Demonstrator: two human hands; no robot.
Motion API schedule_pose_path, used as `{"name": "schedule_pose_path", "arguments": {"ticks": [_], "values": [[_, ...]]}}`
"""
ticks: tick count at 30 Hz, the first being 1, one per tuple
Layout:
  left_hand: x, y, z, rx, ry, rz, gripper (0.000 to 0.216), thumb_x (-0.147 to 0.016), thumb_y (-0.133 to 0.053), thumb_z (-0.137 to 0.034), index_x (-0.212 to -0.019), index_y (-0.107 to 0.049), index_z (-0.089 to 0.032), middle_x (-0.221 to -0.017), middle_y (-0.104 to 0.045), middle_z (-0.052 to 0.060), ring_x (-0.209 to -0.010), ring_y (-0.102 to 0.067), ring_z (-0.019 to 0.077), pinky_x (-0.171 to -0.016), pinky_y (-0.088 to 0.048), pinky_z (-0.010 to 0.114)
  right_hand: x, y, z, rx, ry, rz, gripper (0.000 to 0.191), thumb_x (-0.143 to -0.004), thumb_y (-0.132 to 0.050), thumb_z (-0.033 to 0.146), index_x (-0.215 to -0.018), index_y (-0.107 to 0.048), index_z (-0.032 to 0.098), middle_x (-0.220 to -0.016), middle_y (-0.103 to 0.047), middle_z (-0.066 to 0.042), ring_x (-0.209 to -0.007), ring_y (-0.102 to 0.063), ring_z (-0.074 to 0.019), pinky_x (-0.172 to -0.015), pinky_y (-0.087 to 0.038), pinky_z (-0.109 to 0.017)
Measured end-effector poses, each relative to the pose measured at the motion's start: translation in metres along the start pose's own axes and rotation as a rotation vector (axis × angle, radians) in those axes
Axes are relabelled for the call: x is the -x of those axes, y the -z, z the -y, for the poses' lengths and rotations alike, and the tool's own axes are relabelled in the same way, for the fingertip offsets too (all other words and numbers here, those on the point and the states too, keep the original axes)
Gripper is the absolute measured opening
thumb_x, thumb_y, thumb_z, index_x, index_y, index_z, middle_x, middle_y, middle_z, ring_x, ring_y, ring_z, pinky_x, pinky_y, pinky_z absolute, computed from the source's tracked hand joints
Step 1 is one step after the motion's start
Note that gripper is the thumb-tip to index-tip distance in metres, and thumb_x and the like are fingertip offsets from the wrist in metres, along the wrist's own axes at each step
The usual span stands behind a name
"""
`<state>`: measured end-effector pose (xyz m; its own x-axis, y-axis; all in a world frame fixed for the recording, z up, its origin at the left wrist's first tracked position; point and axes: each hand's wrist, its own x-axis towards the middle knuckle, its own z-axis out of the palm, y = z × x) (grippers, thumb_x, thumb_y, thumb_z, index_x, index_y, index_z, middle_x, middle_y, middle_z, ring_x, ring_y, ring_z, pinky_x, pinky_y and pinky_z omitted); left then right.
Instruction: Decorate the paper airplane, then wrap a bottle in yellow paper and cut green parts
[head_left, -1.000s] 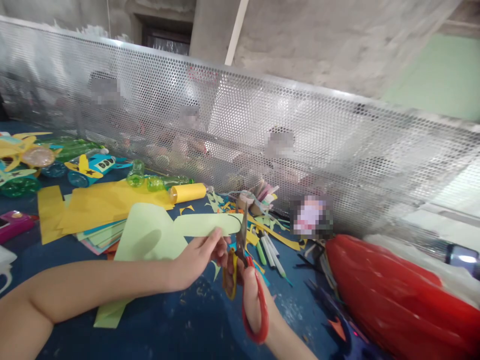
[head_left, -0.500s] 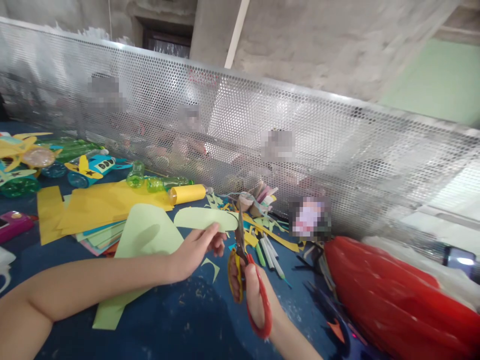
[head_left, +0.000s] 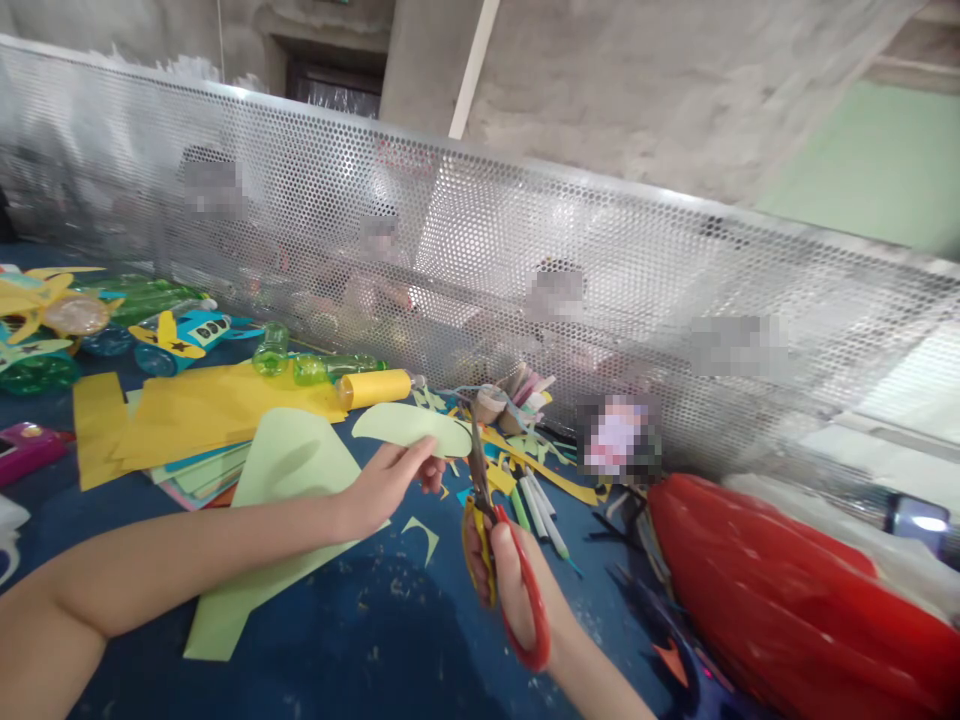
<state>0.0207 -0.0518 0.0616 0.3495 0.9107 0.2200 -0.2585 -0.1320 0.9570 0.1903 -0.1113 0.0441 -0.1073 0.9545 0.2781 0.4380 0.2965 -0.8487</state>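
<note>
My left hand [head_left: 386,485] pinches a rounded strip of light green paper [head_left: 411,428] and holds it above the blue table [head_left: 360,640]. A larger piece of light green paper [head_left: 277,480] lies flat under my left wrist. My right hand [head_left: 514,580] grips scissors [head_left: 487,520] with a red and a yellow handle. Their blades point up and meet the right end of the green strip. A small green crescent offcut [head_left: 422,533] lies on the table between my hands.
Yellow paper sheets [head_left: 202,405], a yellow roll [head_left: 373,386], green plastic bottles [head_left: 300,362] and paper planes [head_left: 184,330] lie at the left. Markers [head_left: 540,505] and paper scraps sit behind the scissors. A red plastic bag [head_left: 787,590] is at right. A perforated metal screen [head_left: 480,260] runs along the back.
The green strip has come free of the larger sheet and turned in my left hand. A crescent offcut has dropped onto the table. The scissors have shifted slightly right and down.
</note>
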Motion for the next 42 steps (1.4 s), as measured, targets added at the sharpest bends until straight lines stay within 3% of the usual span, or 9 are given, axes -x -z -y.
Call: {"name": "schedule_pose_path", "arguments": {"ticks": [5, 23, 31, 42], "values": [[-0.004, 0.005, 0.001, -0.055, -0.032, -0.012, 0.043, -0.086, -0.047, -0.049, -0.063, -0.057, -0.014, -0.061, -0.056, 0.003, -0.064, -0.05, 0.0153, -0.07, -0.04, 0.03, -0.001, 0.001, 0.001, -0.06, -0.091, 0.055, 0.055, -0.082, -0.031, 0.072, -0.06, -0.045, 0.024, -0.044, -0.045, 0.001, -0.032, -0.043, -0.0136, -0.031, -0.035, -0.026], [-0.013, 0.014, 0.003, -0.035, -0.057, -0.024, 0.041, -0.085, -0.048, -0.044, -0.058, -0.058, -0.014, -0.062, -0.059, 0.005, -0.067, -0.054, 0.0164, -0.073, -0.043, 0.031, 0.0, 0.003, -0.001, -0.005, -0.131, 0.054, 0.052, -0.083, -0.031, 0.069, -0.061, -0.043, 0.023, -0.042, -0.04, 0.005, -0.03, -0.034, -0.0096, -0.03, -0.031, -0.023], [-0.017, 0.016, 0.005, 0.042, -0.065, -0.087, 0.035, -0.083, -0.052, -0.042, -0.062, -0.057, -0.015, -0.062, -0.06, 0.003, -0.067, -0.056, 0.0159, -0.076, -0.045, 0.032, -0.003, 0.008, 0.0, 0.055, -0.087, 0.068, 0.054, -0.082, -0.033, 0.07, -0.058, -0.045, 0.024, -0.04, -0.04, 0.003, -0.032, -0.035, -0.0111, -0.03, -0.029, -0.025], [-0.016, 0.015, 0.007, 0.132, -0.096, -0.094, 0.027, -0.085, -0.054, -0.038, -0.069, -0.051, -0.015, -0.064, -0.058, 0.0, -0.064, -0.056, 0.0136, -0.07, -0.044, 0.03, -0.001, 0.001, 0.0, -0.016, -0.155, 0.045, 0.054, -0.081, -0.034, 0.071, -0.057, -0.043, 0.024, -0.042, -0.041, 0.003, -0.029, -0.034, -0.0108, -0.028, -0.029, -0.025]]}}
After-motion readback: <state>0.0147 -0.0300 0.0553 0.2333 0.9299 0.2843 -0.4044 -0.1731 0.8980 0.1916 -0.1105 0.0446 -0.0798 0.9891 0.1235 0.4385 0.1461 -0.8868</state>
